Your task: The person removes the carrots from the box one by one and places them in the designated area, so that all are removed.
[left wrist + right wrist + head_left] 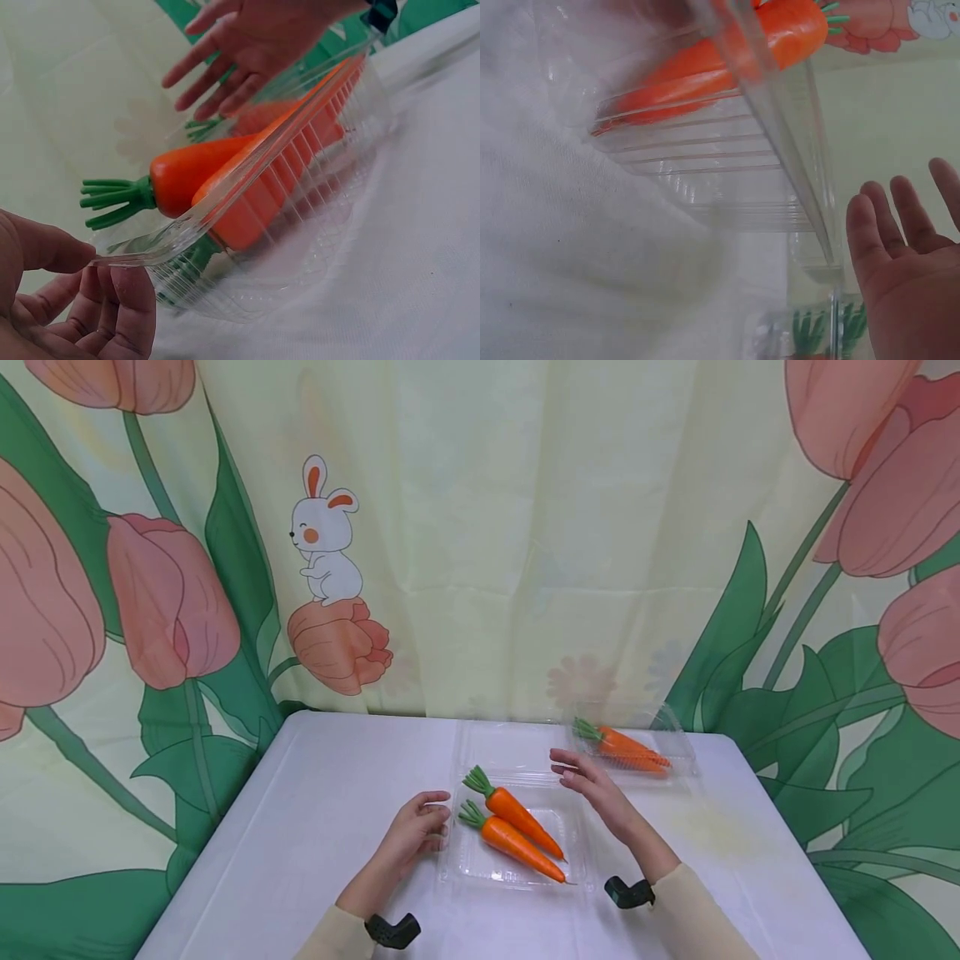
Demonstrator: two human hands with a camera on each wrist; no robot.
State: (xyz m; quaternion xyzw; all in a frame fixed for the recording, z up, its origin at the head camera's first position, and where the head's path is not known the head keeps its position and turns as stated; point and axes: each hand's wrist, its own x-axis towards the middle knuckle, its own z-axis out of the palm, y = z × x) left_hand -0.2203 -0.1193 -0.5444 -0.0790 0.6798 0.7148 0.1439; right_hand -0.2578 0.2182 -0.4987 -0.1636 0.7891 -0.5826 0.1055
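Note:
In the head view an open clear plastic box sits on the table with two orange carrots with green tops inside it. My left hand is at the box's left side. The left wrist view shows the left thumb on top of the rim and the fingers under it, pinching the box's corner. My right hand hovers over the far right of the box, fingers spread and holding nothing. In the right wrist view the right palm stands apart from the box's wall.
The box's hinged lid lies folded back toward the curtain. Behind the right hand, a second clear box holds carrots. A white cloth covers the table. A patterned curtain hangs along the table's far edge.

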